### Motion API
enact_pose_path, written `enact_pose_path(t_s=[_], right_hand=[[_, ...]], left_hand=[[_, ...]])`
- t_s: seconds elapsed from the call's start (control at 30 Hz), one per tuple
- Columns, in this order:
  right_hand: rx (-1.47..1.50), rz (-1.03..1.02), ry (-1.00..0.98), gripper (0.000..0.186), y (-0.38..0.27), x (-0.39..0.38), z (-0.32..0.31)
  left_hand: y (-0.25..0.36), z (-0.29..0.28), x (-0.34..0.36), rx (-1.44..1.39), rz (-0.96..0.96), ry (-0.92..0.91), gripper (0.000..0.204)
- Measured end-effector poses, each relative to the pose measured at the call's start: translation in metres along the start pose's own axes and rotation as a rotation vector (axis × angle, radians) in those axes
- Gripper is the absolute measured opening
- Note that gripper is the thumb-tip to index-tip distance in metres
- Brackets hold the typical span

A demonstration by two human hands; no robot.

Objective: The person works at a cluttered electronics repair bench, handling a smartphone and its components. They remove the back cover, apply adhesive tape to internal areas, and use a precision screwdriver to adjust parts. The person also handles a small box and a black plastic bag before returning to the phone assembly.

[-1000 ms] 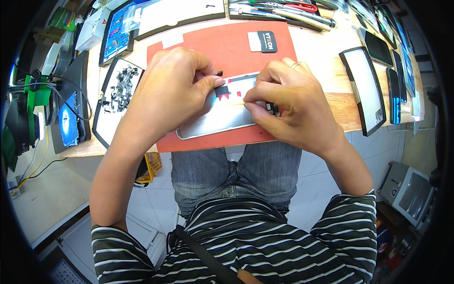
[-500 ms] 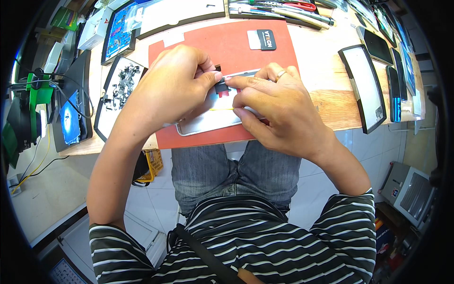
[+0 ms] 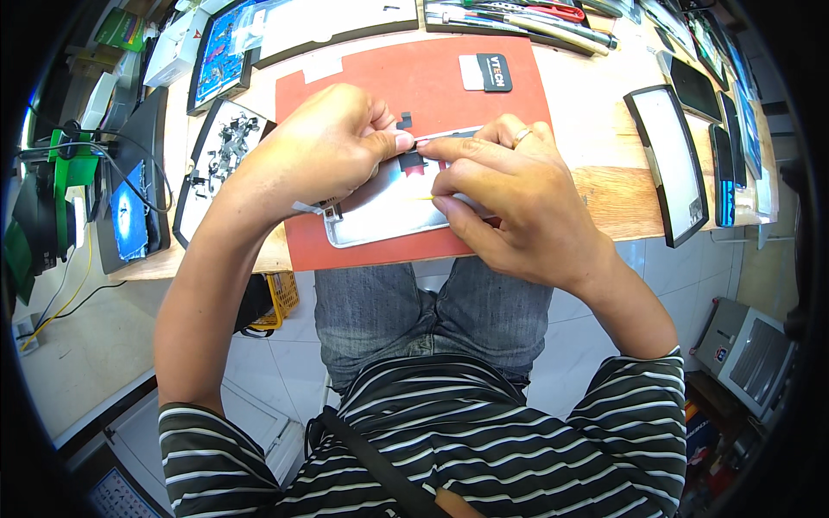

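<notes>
A silver metal panel with a raised rim, like the shell of a phone or tablet, lies in front of me. A black flex cable with a reddish-pink part sits at its far edge. My left hand is closed, thumb and forefinger pinching the cable, part of which shows beyond the fingertips. My right hand reaches in from the right, its forefinger tip against the cable. Its other fingers are curled over the panel, near a thin yellow strip; what they hold, if anything, is hidden.
Under the panel lies a red mat with a black-and-white card. Small black parts fill a tray at left. A tray of tools stands at the back. A black-framed white tray and several phones are at right.
My left hand has shifted slightly, and more of the black cable shows past its fingertips. A corner part of the panel now shows beside my left wrist. The right hand has barely moved.
</notes>
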State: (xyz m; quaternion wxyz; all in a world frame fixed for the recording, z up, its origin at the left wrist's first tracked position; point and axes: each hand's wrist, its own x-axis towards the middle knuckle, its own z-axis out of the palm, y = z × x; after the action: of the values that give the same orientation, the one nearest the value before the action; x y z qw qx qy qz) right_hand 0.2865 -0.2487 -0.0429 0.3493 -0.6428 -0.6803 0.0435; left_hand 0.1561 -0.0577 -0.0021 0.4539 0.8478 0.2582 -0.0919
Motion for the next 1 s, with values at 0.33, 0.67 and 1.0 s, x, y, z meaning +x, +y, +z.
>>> enact_pose_path(t_s=[0.33,0.67,1.0], right_hand=[[-0.054,0.099,0.036,0.009,0.016,0.014,-0.024],[-0.055,0.110,0.064,0.011,0.021,0.015,-0.025],[-0.062,0.119,0.050,0.011,0.022,0.014,-0.023]], left_hand=[[0.005,-0.003,0.000,0.012,-0.093,-0.014,0.030],[-0.002,-0.012,0.005,-0.124,-0.159,-0.124,0.025],[-0.001,-0.009,0.003,-0.055,-0.121,-0.121,0.022]])
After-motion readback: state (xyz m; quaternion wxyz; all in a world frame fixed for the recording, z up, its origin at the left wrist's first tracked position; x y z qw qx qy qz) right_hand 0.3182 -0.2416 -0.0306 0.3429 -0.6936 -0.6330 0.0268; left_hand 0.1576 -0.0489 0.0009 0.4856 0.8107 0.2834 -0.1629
